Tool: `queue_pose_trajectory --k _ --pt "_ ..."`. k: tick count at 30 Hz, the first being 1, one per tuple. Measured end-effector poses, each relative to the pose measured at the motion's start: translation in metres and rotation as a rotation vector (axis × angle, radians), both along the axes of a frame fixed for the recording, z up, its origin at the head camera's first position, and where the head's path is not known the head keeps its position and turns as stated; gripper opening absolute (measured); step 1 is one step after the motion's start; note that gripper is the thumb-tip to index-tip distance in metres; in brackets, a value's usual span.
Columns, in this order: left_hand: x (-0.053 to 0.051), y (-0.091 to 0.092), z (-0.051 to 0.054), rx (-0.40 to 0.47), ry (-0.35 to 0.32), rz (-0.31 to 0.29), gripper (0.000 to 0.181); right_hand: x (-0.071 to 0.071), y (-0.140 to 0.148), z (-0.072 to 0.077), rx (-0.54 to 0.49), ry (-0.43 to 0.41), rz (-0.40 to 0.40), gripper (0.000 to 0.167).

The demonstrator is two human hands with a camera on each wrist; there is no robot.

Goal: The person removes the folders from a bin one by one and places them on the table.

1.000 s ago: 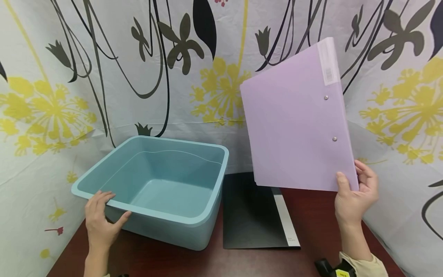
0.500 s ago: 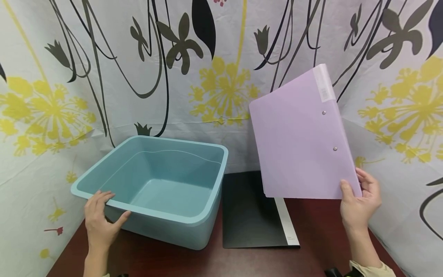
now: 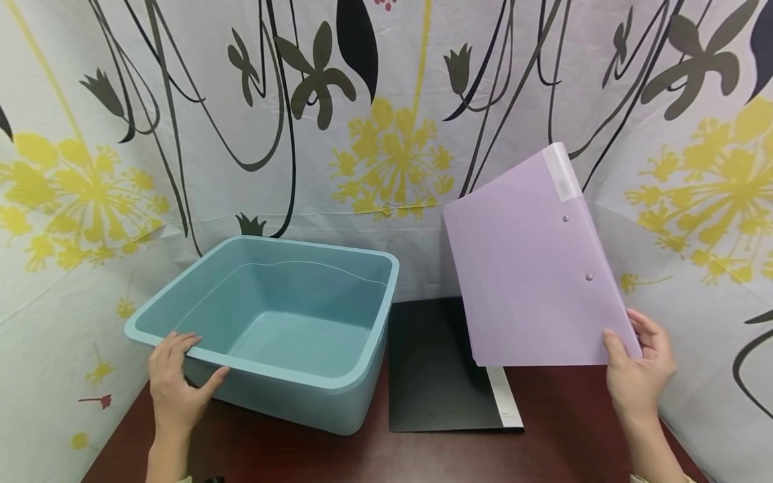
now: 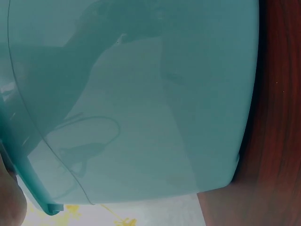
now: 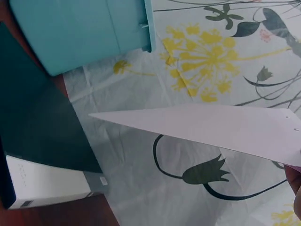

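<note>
A light purple folder [image 3: 537,282] with two metal rivets and a clear label strip along its spine is held up at the right. My right hand [image 3: 640,369] pinches its lower right corner, thumb on the near face. The right wrist view shows the folder [image 5: 207,127] nearly edge-on. At the left stands a blue-green plastic tub [image 3: 302,342] with nothing inside. My left hand [image 3: 178,389] rests on its near left rim, fingers over the edge and thumb against the outside. In the left wrist view the tub's wall [image 4: 136,94] fills most of the frame.
A black folder [image 3: 441,382] with a white spine label lies on the dark red-brown table [image 3: 568,429], right of the tub and partly behind the purple folder. Behind the table hangs a white cloth [image 3: 392,74] printed with flowers and stems.
My right hand has lowered the purple folder and shifted it slightly right, tilting it a little more to the left. My left hand and the tub have stayed put.
</note>
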State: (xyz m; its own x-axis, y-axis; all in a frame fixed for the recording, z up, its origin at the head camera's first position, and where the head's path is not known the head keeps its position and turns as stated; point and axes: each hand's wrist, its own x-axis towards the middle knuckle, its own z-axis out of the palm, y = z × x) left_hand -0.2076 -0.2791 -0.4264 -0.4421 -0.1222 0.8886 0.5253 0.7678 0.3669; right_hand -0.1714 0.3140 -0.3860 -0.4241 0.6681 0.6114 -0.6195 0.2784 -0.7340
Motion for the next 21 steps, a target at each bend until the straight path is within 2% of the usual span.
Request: queue_pose_trajectory --k 6,11,17,21 --pt "0.0 0.0 -0.001 0.001 -0.001 -0.004 0.086 0.006 0.01 -0.004 0.011 -0.052 -0.024 0.043" --pt "0.0 -0.001 -0.001 -0.006 -0.008 -0.003 0.085 0.01 0.022 -0.009 0.095 -0.101 -0.086 0.044" --pt "0.002 -0.001 0.0 -0.014 -0.033 -0.004 0.086 0.017 0.033 -0.011 0.148 -0.195 -0.131 0.046" --pt "0.001 -0.001 0.0 -0.007 -0.019 -0.006 0.086 0.021 0.037 -0.011 0.175 -0.255 -0.144 0.046"
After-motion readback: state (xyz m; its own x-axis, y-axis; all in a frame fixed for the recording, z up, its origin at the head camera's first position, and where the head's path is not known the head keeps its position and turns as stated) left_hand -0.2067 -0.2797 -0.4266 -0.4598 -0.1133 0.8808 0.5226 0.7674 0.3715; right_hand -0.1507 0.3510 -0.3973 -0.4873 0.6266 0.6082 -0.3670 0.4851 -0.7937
